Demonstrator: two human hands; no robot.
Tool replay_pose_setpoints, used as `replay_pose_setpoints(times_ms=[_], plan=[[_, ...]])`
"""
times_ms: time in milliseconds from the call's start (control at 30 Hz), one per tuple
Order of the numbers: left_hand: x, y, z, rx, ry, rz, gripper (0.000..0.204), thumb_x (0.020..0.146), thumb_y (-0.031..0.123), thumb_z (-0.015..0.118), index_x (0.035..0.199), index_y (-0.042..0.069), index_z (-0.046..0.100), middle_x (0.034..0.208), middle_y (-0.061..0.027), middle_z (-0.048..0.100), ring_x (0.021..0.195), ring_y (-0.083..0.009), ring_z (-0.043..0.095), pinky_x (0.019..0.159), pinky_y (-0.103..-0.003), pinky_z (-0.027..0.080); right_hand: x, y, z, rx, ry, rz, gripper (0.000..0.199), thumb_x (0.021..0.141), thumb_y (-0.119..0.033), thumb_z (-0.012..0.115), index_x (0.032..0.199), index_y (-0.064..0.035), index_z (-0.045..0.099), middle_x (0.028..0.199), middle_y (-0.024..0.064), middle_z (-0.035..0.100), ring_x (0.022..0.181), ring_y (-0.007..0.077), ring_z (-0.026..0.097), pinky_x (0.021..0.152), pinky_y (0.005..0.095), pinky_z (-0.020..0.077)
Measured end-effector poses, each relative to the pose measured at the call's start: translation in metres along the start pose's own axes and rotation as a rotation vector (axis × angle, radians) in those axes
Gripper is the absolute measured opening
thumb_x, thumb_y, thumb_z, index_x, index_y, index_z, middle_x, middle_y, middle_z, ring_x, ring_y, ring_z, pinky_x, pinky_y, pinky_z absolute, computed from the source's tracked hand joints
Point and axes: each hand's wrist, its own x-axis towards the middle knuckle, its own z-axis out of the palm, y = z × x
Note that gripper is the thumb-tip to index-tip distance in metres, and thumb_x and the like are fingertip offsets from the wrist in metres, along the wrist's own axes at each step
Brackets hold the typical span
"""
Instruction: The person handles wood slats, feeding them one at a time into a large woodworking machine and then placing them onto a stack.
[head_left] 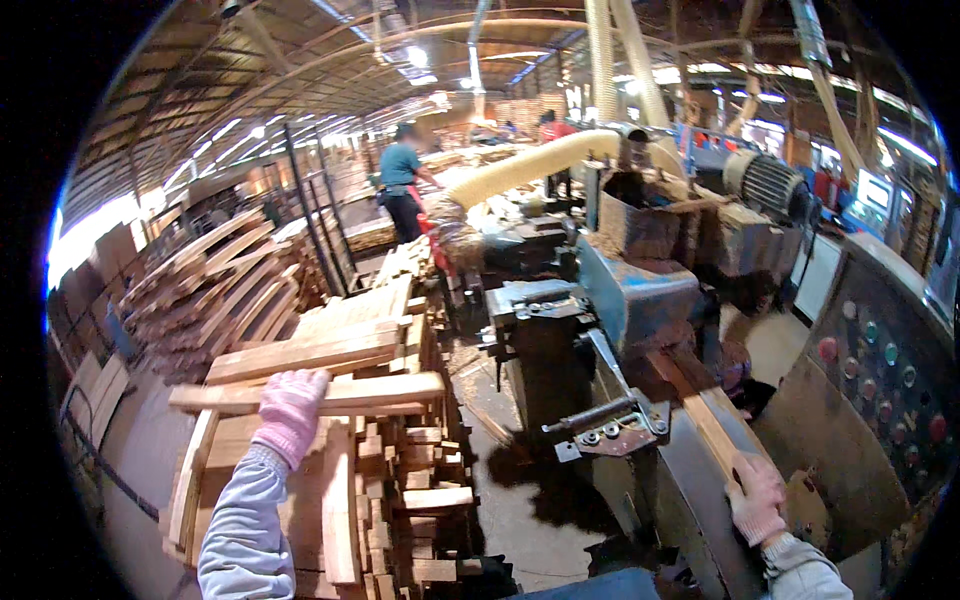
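My left hand (290,410), in a pink work glove, grips a long wooden plank (380,393) that lies across the top of a stack of planks (330,500) at my lower left. My right hand (757,497), also gloved in pink, presses on the near end of another wooden plank (700,405) lying on the bed of a woodworking machine (640,300). That plank runs away from me toward the machine's blue housing.
A control panel with coloured buttons (890,390) stands at right. A yellow dust hose (530,165) arches over the machine. A person in a teal shirt (400,190) stands farther back. Heaps of timber (220,290) fill the left side.
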Motion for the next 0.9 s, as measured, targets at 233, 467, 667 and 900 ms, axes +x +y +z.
replay_pose_setpoints(times_ms=[233, 467, 667, 900], plan=[[0.035, 0.113, -0.104, -0.2, 0.038, 0.383, 0.019, 0.093, 0.022, 0.066, 0.111, 0.016, 0.065, 0.094, -0.0037, 0.069, 0.094, -0.0242, 0.07, 0.088, -0.045, 0.05, 0.097, -0.061, 0.07, 0.341, -0.036, -0.16, 0.057, 0.082, -0.019, 0.081, 0.135, -0.0062, 0.066, 0.13, 0.0204, 0.068, 0.121, 0.0406, 0.063, 0.103, 0.0492, 0.0502], [0.096, 0.293, -0.164, -0.247, -0.161, 0.826, 0.025, 0.092, 0.032, 0.067, 0.113, 0.02, 0.064, 0.11, -0.0053, 0.068, 0.102, -0.025, 0.067, 0.086, -0.043, 0.046, 0.058, -0.188, 0.022, 0.481, -0.364, -0.138, 0.119, 0.072, -0.023, 0.093, 0.167, -0.01, 0.024, 0.149, 0.0231, 0.057, 0.134, 0.0363, 0.059, 0.112, 0.0426, 0.0484], [0.165, 0.218, -0.145, -0.583, 0.494, 0.685, 0.048, 0.086, 0.03, 0.069, 0.131, 0.013, 0.06, 0.125, -0.0123, 0.064, 0.12, -0.0345, 0.061, 0.101, -0.049, 0.048, -0.07, -0.08, -0.039, 0.135, -0.142, 0.069, 0.102, 0.068, -0.01, 0.091, 0.157, 0.003, 0.043, 0.139, 0.0245, 0.065, 0.129, 0.035, 0.065, 0.107, 0.0404, 0.0512], [0.173, 0.03, 0.006, -0.435, -0.52, -0.277, 0.055, 0.101, 0.045, 0.058, 0.137, 0.005, 0.059, 0.129, -0.0215, 0.066, 0.124, -0.0375, 0.06, 0.103, -0.049, 0.048, -0.185, -0.05, -0.149, -0.191, -0.6, 0.695, 0.084, 0.079, -0.013, 0.08, 0.154, 0.0048, 0.046, 0.132, 0.0262, 0.068, 0.118, 0.0399, 0.069, 0.1, 0.0444, 0.0538]])
